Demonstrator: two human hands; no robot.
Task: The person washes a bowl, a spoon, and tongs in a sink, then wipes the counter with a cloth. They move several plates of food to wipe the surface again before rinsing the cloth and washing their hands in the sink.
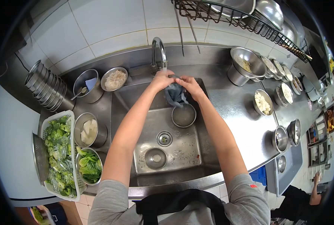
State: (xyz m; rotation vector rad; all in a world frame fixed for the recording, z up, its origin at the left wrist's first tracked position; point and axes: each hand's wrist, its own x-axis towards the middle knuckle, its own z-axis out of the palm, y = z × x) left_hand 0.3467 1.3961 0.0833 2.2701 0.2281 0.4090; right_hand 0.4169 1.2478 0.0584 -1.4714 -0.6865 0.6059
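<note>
A dark grey, wet-looking cloth or bag (175,94) hangs over the back of the steel sink (178,144), just below the faucet (158,48). My left hand (162,80) is closed on its upper left edge, near the spout. On the upper right edge, my right hand (189,86) pinches it too, the two hands nearly touching. Directly under the dark item stands a round metal bowl (184,115). A smaller metal bowl (155,158) rests on the sink floor, beside the drain (164,138).
Left of the sink are a white basket (77,157) of broccoli, a bowl of leafy greens (90,166), pots and stacked metal containers (49,88). On the right counter stand a colander (255,60) and several bowls. A wire rack (245,24) hangs above. A co-worker's arm (316,191) shows lower right.
</note>
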